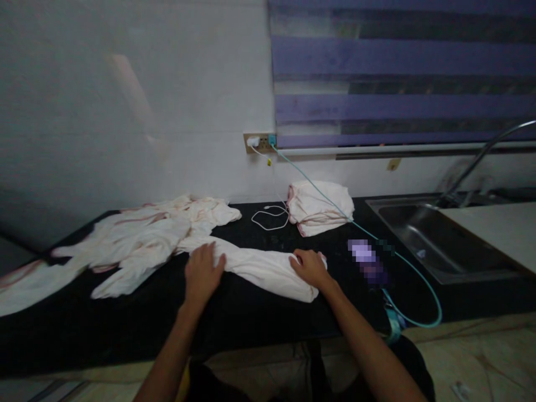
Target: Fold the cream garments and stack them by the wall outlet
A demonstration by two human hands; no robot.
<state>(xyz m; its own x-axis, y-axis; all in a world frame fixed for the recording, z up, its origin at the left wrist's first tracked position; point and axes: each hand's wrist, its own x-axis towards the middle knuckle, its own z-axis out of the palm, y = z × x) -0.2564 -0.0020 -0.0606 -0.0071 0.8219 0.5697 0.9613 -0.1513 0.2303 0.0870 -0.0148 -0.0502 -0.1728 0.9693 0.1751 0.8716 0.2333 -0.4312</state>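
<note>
A long white cloth (268, 271), bunched narrow at its left, lies across the black countertop in front of me. My left hand (204, 271) rests on its narrow left part, thumb spread away from the fingers. At the wider right end, my right hand (310, 267) has its fingers curled over the cloth, close to a pinkish edge. To the left lies a loose, crumpled heap of white cloths (142, 234) with pinkish edging, which meets the narrow end of the long cloth. A folded stack of white cloths (320, 206) sits behind my right hand, by the wall.
A pixelated phone-like object (368, 261) lies right of my right hand. A teal cable (412, 262) runs from the wall outlet (260, 143) across the folded stack and off the counter's front edge. A white cable (270, 228) is coiled behind. Far right are a sink (435, 240) and faucet (473, 164).
</note>
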